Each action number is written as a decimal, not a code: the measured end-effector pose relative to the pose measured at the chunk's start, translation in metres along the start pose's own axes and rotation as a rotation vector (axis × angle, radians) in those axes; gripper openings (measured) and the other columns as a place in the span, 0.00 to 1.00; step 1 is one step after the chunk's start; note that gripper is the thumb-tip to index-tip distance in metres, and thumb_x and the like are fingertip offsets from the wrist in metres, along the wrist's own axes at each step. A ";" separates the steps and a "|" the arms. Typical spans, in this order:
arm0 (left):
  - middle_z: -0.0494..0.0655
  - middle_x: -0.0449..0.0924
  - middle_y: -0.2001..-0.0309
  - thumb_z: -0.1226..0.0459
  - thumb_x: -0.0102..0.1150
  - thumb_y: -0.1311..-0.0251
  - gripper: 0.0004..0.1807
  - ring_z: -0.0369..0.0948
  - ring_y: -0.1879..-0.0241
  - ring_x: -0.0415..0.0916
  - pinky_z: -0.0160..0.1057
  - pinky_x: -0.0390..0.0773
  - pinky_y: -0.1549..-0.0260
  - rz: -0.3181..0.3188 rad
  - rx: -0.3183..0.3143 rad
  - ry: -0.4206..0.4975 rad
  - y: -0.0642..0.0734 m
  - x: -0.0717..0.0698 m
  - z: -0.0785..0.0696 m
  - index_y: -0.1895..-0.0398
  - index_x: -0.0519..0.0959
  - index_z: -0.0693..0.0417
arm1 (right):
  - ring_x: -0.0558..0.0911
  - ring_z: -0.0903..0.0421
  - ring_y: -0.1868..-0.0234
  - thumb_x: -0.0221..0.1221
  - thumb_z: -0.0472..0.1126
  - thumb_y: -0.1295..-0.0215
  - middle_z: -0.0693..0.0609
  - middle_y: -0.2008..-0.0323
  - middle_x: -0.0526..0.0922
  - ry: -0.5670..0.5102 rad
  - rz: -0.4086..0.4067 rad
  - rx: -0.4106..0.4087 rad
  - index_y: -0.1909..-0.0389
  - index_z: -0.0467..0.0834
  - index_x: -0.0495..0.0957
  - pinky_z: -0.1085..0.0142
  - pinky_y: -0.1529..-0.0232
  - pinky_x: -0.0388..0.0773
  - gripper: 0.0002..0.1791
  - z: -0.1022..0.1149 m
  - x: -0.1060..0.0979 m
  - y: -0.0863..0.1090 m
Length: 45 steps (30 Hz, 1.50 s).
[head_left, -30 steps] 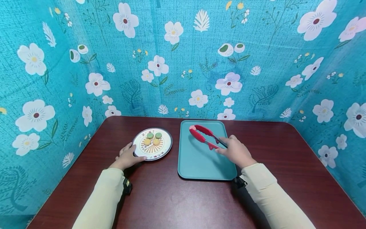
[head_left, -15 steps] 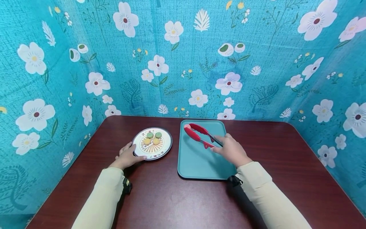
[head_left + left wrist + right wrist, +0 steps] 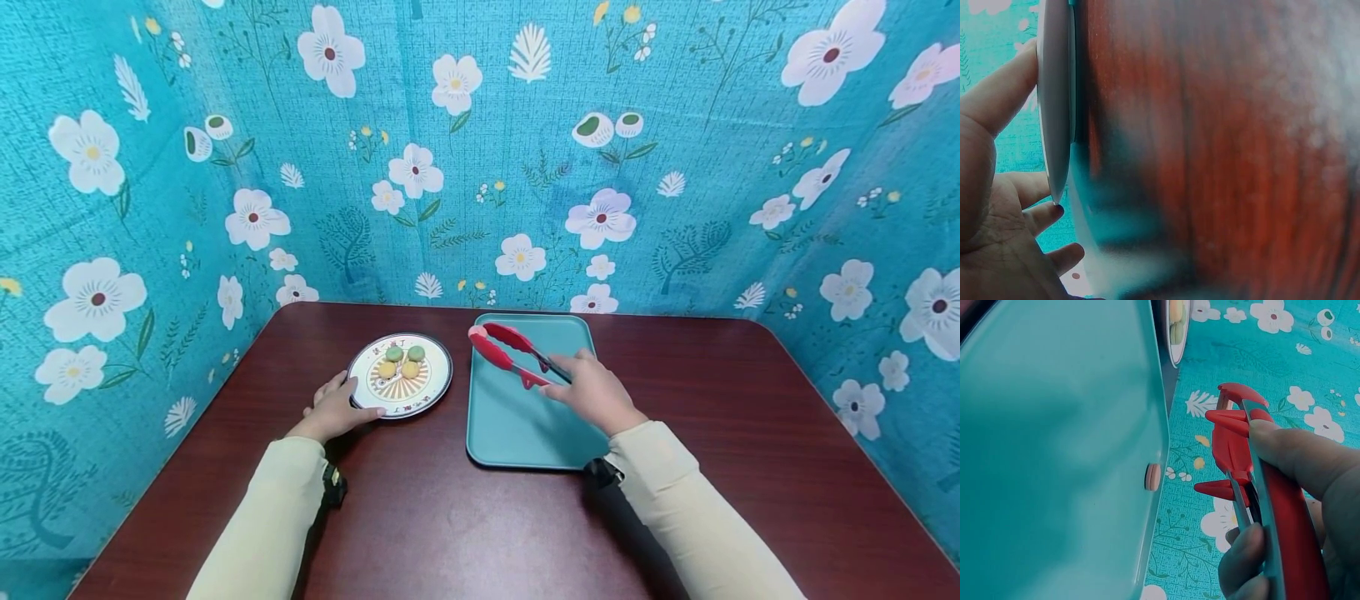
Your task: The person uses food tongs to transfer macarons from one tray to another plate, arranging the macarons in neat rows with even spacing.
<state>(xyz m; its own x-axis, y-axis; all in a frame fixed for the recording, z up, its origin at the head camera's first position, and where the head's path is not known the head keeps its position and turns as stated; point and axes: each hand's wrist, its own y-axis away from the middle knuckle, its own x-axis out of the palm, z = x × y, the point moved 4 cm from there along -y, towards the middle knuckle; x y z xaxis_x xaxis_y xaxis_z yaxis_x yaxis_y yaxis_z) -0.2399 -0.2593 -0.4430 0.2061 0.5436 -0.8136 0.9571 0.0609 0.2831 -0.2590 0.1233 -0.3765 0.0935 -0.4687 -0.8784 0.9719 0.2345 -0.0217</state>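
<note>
In the head view my left hand holds the rim of a round white patterned plate, thumb at the near edge and fingers at the left. On it sit two green macarons and two yellow macarons. My right hand grips red-tipped tongs, held above a teal tray. Between the tongs' tips is a pink macaron, over the tray's left edge. Another pink macaron lies on the tray by its rim in the right wrist view.
A dark reddish-brown table bears the plate and the tray, with a strip of table between them. Blue floral cloth hangs behind and at both sides.
My right hand has moved left, carrying the tongs and the pink macaron from over the tray to its left edge. The left hand and the plate have stayed in place.
</note>
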 end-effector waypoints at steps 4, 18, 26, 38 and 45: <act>0.68 0.40 0.27 0.42 0.63 0.45 0.56 0.67 0.30 0.37 0.72 0.43 0.39 0.000 0.000 -0.002 -0.001 0.001 0.000 0.27 0.49 0.69 | 0.71 0.53 0.73 0.70 0.50 0.46 0.44 0.64 0.71 -0.008 0.009 0.002 0.35 0.44 0.72 0.65 0.78 0.70 0.37 0.003 0.002 0.000; 0.67 0.39 0.27 0.42 0.63 0.46 0.56 0.66 0.30 0.36 0.72 0.41 0.39 0.000 -0.005 0.007 -0.002 0.001 0.004 0.27 0.49 0.68 | 0.70 0.54 0.72 0.70 0.50 0.46 0.45 0.64 0.72 -0.002 0.012 -0.037 0.36 0.43 0.72 0.65 0.78 0.70 0.37 0.019 0.006 -0.002; 0.67 0.39 0.27 0.42 0.64 0.46 0.56 0.66 0.30 0.37 0.72 0.42 0.39 -0.002 -0.011 0.007 -0.001 0.001 0.003 0.27 0.49 0.68 | 0.71 0.54 0.71 0.70 0.49 0.45 0.45 0.63 0.72 -0.008 0.020 -0.055 0.36 0.43 0.72 0.65 0.77 0.70 0.36 0.026 0.012 -0.003; 0.67 0.39 0.27 0.42 0.64 0.46 0.56 0.65 0.30 0.36 0.72 0.42 0.39 -0.001 -0.008 0.007 0.000 0.001 0.002 0.27 0.50 0.68 | 0.72 0.55 0.68 0.69 0.49 0.44 0.46 0.62 0.73 -0.003 0.046 -0.078 0.35 0.43 0.72 0.66 0.76 0.71 0.36 0.037 0.016 -0.002; 0.67 0.39 0.27 0.43 0.64 0.45 0.55 0.66 0.30 0.36 0.72 0.41 0.39 0.004 -0.013 0.022 -0.001 0.001 0.001 0.27 0.49 0.68 | 0.71 0.54 0.68 0.70 0.48 0.45 0.46 0.62 0.72 -0.039 0.056 -0.062 0.35 0.44 0.71 0.65 0.76 0.71 0.36 0.040 0.018 -0.002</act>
<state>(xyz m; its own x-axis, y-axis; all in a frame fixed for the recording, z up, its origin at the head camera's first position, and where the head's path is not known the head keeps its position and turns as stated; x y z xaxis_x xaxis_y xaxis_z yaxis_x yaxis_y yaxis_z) -0.2403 -0.2599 -0.4450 0.2048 0.5624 -0.8011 0.9537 0.0695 0.2926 -0.2503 0.0806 -0.3730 0.1572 -0.4856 -0.8600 0.9498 0.3129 -0.0030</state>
